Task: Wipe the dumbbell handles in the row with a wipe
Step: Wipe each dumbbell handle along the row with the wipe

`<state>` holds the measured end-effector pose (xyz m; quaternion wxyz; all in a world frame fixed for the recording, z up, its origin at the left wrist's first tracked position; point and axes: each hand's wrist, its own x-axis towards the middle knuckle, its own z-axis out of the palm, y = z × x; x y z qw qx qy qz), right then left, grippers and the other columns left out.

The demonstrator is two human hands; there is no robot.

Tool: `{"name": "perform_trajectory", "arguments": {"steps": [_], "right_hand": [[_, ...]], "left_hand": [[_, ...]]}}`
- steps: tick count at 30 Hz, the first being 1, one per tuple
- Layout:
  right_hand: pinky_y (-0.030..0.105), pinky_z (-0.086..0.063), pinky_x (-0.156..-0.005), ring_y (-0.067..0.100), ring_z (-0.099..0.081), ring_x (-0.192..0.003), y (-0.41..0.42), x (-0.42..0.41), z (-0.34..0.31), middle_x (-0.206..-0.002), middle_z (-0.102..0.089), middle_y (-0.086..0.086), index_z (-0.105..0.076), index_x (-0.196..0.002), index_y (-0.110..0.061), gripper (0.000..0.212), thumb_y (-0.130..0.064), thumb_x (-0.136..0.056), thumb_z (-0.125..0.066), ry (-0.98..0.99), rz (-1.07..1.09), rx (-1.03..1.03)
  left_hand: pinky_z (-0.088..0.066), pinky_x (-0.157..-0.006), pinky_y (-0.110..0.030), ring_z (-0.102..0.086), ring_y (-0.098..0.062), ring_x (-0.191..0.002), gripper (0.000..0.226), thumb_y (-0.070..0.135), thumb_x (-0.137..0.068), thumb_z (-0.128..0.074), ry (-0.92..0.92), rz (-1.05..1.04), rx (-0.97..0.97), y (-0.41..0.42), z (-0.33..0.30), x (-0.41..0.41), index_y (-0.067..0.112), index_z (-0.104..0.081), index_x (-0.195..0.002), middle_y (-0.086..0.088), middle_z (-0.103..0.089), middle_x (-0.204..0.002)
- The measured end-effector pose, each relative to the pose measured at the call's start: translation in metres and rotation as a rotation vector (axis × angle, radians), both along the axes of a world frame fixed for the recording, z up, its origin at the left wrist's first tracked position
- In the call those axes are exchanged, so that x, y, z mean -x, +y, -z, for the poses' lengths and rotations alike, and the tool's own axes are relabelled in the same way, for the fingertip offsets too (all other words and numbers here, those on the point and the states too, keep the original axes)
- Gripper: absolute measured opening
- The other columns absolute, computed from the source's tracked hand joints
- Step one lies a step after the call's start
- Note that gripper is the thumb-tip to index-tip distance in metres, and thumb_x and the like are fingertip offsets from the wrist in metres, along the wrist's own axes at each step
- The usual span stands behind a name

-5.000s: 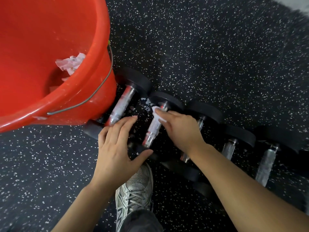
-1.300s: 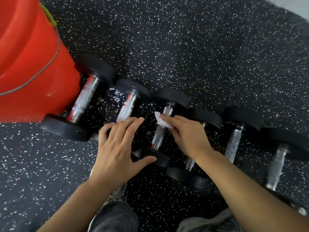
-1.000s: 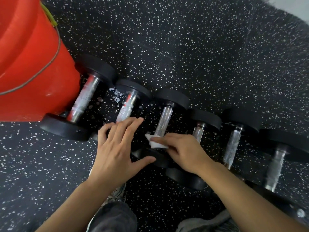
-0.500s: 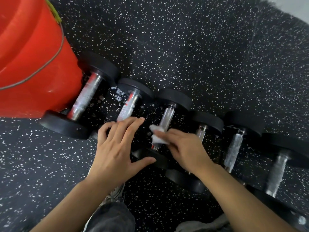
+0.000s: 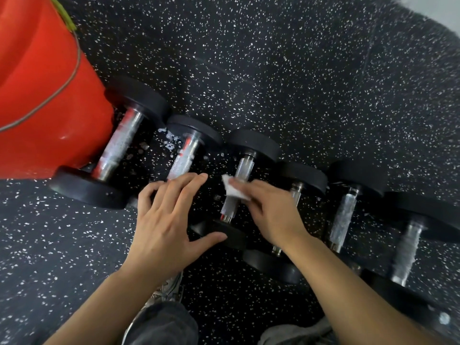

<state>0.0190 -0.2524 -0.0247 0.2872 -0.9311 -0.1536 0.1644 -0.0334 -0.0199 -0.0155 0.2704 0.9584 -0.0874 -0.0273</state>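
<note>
**A:** What is the setting?

**B:** A black rubber gym floor [image 5: 286,70] flecked with white fills the view from above. A big red bucket [image 5: 37,95] with a wire handle stands at the far left. Six dumbbells [image 5: 341,220] with black round ends and metal grips lie side by side in a row that runs from the bucket toward the near right.

**A:** Where are the hands?

**B:** Both reach in from the near edge. The left hand [image 5: 166,220] lies flat with the fingers spread, covering the near end of the second dumbbell [image 5: 184,155] from the left, and its thumb points right toward the near end of the third. The right hand [image 5: 271,210] pinches a small white wipe [image 5: 234,189] between thumb and fingertips and presses it on the middle of the third dumbbell's handle [image 5: 242,168].

**A:** Anything else nearby?

**B:** The first dumbbell [image 5: 119,143] sits right against the bucket. Small white scraps [image 5: 169,140] lie on the floor between the first and second dumbbells. A grey sneaker [image 5: 169,287] and a dark trouser knee [image 5: 161,322] show at the near edge between the forearms.
</note>
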Motion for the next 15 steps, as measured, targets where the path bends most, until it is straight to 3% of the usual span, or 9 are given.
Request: {"name": "perform_trajectory", "arguments": {"steps": [4,6,8,11,15], "right_hand": [[0.026,-0.053,-0.081,0.004,-0.064,-0.092,-0.008,0.021,-0.007,-0.109,-0.065,-0.018,-0.054,-0.141,-0.044,0.059,-0.010,-0.094,-0.060,0.078,-0.129,-0.067],[0.026,-0.053,-0.076,0.006,-0.064,-0.087,-0.007,0.018,-0.005,-0.107,-0.067,-0.013,-0.056,-0.142,-0.040,0.058,-0.007,-0.094,-0.060,-0.015,0.023,-0.139],[0.034,-0.055,-0.072,0.012,-0.065,-0.083,-0.006,0.005,-0.001,-0.105,-0.069,-0.006,-0.057,-0.141,-0.035,0.054,-0.007,-0.096,-0.060,-0.138,0.194,-0.139],[0.041,-0.055,-0.072,0.014,-0.064,-0.081,-0.002,-0.013,0.007,-0.098,-0.068,-0.006,-0.060,-0.139,-0.034,0.048,-0.010,-0.097,-0.061,-0.130,0.315,-0.074],[0.029,-0.052,-0.069,0.007,-0.060,-0.075,-0.002,0.001,0.005,-0.094,-0.064,-0.012,-0.057,-0.140,-0.040,0.047,-0.019,-0.097,-0.058,-0.057,0.131,-0.025]], "left_hand": [[-0.025,-0.115,-0.045,-0.054,-0.023,-0.130,0.100,0.075,-0.074,-0.071,-0.009,0.001,0.004,0.000,0.000,0.000,0.016,-0.045,-0.151,-0.002,-0.053,-0.148],[-0.025,-0.115,-0.045,-0.055,-0.023,-0.130,0.100,0.074,-0.074,-0.071,-0.005,0.003,0.002,-0.001,-0.001,0.001,0.016,-0.045,-0.152,-0.002,-0.053,-0.148],[-0.025,-0.115,-0.044,-0.055,-0.023,-0.130,0.101,0.075,-0.074,-0.071,0.001,0.005,0.001,-0.001,-0.002,0.000,0.017,-0.044,-0.152,-0.001,-0.053,-0.148],[-0.024,-0.116,-0.044,-0.055,-0.023,-0.129,0.101,0.075,-0.073,-0.072,0.010,0.005,0.001,-0.001,-0.002,-0.001,0.018,-0.044,-0.152,-0.001,-0.053,-0.148],[-0.022,-0.117,-0.041,-0.055,-0.023,-0.129,0.102,0.075,-0.072,-0.073,0.011,-0.002,-0.002,0.000,-0.002,0.000,0.017,-0.044,-0.152,-0.001,-0.053,-0.149]]}}
